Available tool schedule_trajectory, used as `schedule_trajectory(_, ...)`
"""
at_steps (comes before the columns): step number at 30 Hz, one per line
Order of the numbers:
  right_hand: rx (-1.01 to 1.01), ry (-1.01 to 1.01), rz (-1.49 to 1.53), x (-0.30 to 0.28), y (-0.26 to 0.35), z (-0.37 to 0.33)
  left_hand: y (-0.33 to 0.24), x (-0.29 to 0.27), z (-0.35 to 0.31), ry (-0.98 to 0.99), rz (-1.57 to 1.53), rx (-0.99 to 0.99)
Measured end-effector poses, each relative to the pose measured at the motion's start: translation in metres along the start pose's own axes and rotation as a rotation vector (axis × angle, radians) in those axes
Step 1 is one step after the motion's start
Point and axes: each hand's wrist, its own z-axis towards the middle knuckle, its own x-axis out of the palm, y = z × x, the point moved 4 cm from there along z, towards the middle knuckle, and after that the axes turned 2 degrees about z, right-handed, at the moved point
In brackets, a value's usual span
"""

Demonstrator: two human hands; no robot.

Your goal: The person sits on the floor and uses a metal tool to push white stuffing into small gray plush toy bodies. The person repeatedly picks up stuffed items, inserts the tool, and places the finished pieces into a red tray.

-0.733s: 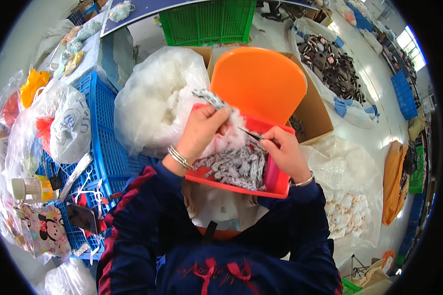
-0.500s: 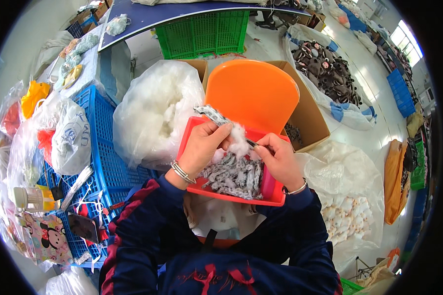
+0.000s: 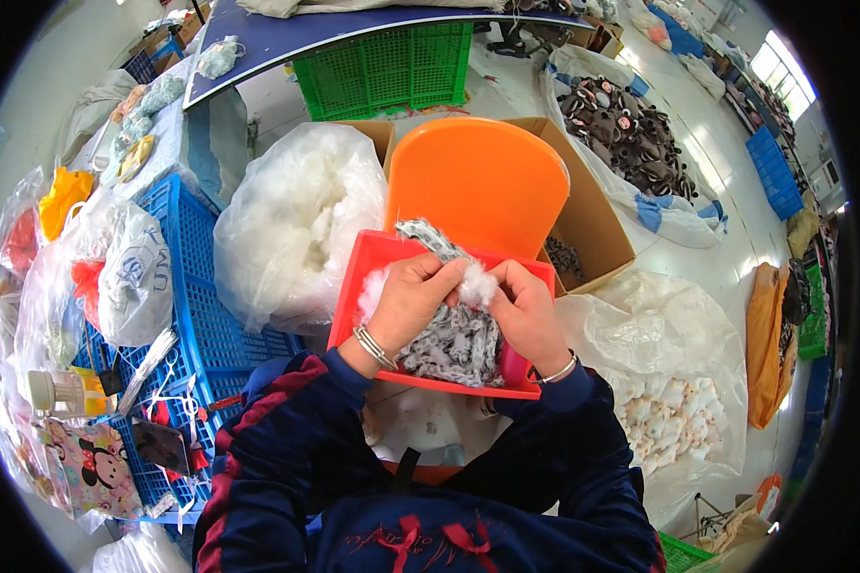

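Note:
Over a red plastic bin (image 3: 346, 304), my left hand (image 3: 409, 298) is closed on a small grey-and-white fuzzy fabric piece (image 3: 432, 239), whose upper end sticks out above the fingers. A tuft of white stuffing (image 3: 477, 285) shows between both hands. My right hand (image 3: 527, 313) is pinched at the tuft's right side; the thin metal tool seen in it earlier is hidden by fingers and fluff. Below the hands, a heap of similar grey fabric pieces (image 3: 457, 346) lies in the bin, with loose stuffing (image 3: 373, 292) along its left side.
An orange chair back (image 3: 483, 181) rises behind the bin, before a cardboard box (image 3: 597, 239). Left are a bag of stuffing (image 3: 301, 220) and blue crates (image 3: 210, 325). Small white stuffed pieces (image 3: 674, 420) lie on plastic at right; dark plush pieces (image 3: 621, 134) fill a sack beyond.
My hands have come closer together, the right moving slightly left toward the fabric piece. The stuffing tuft has become more compact, and the thin tool is no longer visible. The bin shifted slightly left.

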Motion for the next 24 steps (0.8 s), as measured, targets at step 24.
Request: schedule_trajectory(24,-0.032,0.049,-0.008,-0.002,-0.011,0.001,-0.017,-0.017,0.006,0.123,0.052,-0.027)
